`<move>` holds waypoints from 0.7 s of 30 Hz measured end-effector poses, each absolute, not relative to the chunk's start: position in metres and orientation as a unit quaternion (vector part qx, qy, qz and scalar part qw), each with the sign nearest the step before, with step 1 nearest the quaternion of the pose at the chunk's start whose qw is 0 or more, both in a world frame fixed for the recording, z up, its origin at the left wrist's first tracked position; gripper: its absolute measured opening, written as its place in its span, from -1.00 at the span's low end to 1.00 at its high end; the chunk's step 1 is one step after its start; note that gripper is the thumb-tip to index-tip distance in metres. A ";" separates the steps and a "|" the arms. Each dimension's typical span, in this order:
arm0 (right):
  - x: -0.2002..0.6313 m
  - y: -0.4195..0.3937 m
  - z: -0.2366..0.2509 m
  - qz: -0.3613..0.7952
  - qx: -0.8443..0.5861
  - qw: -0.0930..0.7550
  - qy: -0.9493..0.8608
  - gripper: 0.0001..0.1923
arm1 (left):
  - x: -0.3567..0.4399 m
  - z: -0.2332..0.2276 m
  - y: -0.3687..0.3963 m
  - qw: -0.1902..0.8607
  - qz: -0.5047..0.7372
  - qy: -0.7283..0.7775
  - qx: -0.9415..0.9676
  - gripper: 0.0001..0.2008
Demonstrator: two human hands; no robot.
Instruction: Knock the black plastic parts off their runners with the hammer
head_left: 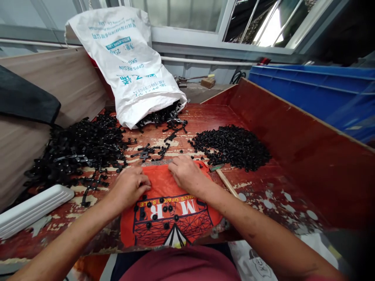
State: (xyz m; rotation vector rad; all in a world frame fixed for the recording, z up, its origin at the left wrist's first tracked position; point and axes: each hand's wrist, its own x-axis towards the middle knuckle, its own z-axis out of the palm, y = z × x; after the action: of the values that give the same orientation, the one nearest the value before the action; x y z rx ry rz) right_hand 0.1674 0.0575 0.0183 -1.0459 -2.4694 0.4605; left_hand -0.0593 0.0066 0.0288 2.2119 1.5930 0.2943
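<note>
1. Worn red boards make up the workbench (263, 195), paint flaking off in pale patches, with raised red side walls on the right and a window frame running behind it.
2. Both hands are down on an orange cloth (166, 218) spread at the near edge of the bench, printed with white letters and a dark lattice pattern.
3. Left hand (130, 187) sits palm down on the cloth's far left corner, fingers curled in; whether it pinches something I cannot tell.
4. Right hand (187, 173) rests just beside it at the cloth's far edge, fingers bent over the fabric (nothing visible between them, so its grip is unclear too).
5. Small black round pieces (159, 218) lie scattered on the cloth, just short of the hands.
6. Off toward the left edge of the bench, a big heap of black plastic frames (79, 148) spreads wide.
7. Toward the right side, a tidy mound of small black caps (231, 146) sits well apart from that heap.
8. At the far edge, a white woven sack (131, 62) lies tipped over, more black parts spilling from its mouth.
9. Just right of the cloth lies a wooden-handled hammer (225, 181), and a white ribbed tray (32, 208) sits at the near left corner.
10. Beyond the right wall stands a blue crate (322, 93).
</note>
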 end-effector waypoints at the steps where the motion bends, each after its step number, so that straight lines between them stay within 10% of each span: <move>1: 0.167 0.054 0.019 0.174 -0.374 0.215 -0.885 -0.90 | -0.058 0.026 0.005 0.171 0.094 0.570 0.798 -0.82; 21: 0.155 0.010 0.012 0.202 -0.342 0.261 -0.880 -0.90 | -0.006 0.013 0.071 0.133 0.094 0.556 0.815 -0.88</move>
State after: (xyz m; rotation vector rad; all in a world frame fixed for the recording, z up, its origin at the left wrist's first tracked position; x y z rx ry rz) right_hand 0.1549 0.0102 0.0121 -0.9260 -2.3825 0.5460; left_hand -0.0061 0.0714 0.0129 2.3632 1.6135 0.2719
